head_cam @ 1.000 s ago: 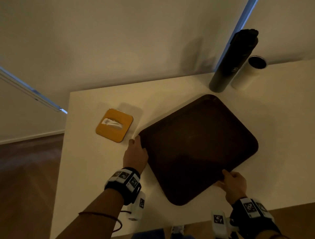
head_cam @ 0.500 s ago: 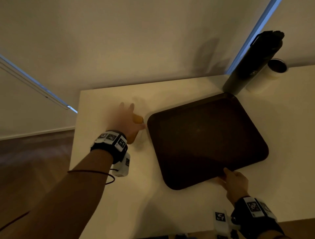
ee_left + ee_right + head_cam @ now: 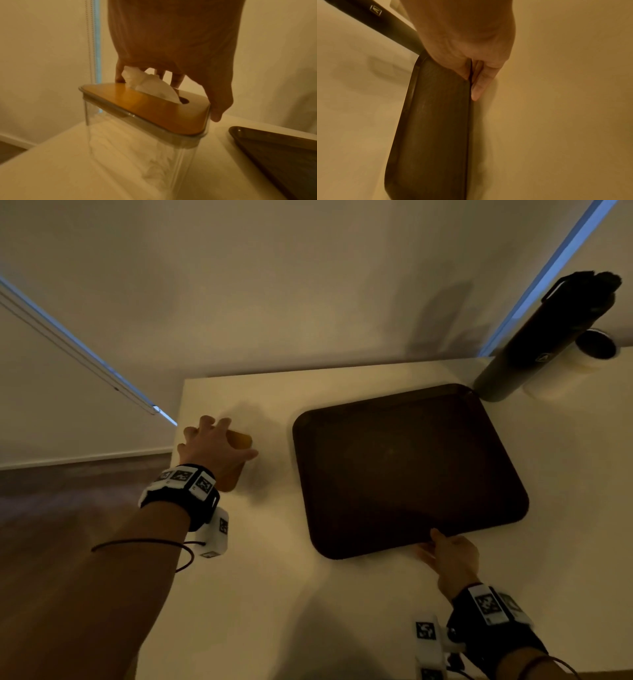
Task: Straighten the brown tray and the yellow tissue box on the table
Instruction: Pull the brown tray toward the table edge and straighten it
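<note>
Yellow tissue box [image 3: 154, 108] under left fingers [image 3: 176, 79]

On the table [image 3: 342, 611], the tray [image 3: 404, 470] lies at the centre. The tissue box [image 3: 239, 440] stands at its nine o'clock, apart from it, under the left hand [image 3: 212, 446]. At the tray's one o'clock stands a bottle [image 3: 534, 344], touching its far corner, with a cup [image 3: 579, 361] just beside it. The right hand [image 3: 448, 556] holds the tray's six o'clock edge.
</note>
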`<state>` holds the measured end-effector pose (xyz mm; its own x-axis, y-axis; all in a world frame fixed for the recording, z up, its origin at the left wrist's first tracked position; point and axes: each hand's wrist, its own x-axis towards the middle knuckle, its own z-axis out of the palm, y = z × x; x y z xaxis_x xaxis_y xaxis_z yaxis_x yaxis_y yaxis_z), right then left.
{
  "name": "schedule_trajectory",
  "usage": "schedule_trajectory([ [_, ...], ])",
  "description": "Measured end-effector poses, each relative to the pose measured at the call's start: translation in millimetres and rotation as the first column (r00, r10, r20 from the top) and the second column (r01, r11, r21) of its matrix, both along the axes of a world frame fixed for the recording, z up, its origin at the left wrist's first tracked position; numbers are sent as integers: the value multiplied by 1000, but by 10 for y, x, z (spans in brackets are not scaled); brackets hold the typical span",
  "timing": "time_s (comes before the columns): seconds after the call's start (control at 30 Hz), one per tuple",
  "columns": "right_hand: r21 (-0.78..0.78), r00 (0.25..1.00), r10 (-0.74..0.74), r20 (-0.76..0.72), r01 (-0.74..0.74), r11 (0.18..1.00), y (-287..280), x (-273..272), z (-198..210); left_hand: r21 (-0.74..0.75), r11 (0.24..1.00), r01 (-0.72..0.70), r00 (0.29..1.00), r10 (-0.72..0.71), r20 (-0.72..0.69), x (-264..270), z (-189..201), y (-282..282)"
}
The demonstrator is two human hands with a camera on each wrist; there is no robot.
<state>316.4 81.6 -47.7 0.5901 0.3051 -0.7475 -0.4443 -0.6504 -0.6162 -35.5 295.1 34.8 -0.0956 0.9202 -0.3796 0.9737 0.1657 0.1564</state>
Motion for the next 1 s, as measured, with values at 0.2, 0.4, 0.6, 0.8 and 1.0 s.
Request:
schedule_trajectory([
  [0.2,9,1000,17,-14,-17,1000,214,-140,-2,-37,999,-26,1000,26,14,-290,49,79],
  [0.4,46,995,-99,-25,100,994,210,-48,28,223,974,38,998,-46,34,299,189,-236],
  [0.6,52,957,-257,138,252,966,317,572,105,-109,990,-86,965,110,238,935,-271,-904],
  [0.8,103,940,-213,268,192,976,508,842,125,-158,966,-205,865,254,432,963,-441,-553],
  [1.0,159,949,-192,249,155,975,626,853,48,-113,977,-182,886,213,411,934,-495,-191],
])
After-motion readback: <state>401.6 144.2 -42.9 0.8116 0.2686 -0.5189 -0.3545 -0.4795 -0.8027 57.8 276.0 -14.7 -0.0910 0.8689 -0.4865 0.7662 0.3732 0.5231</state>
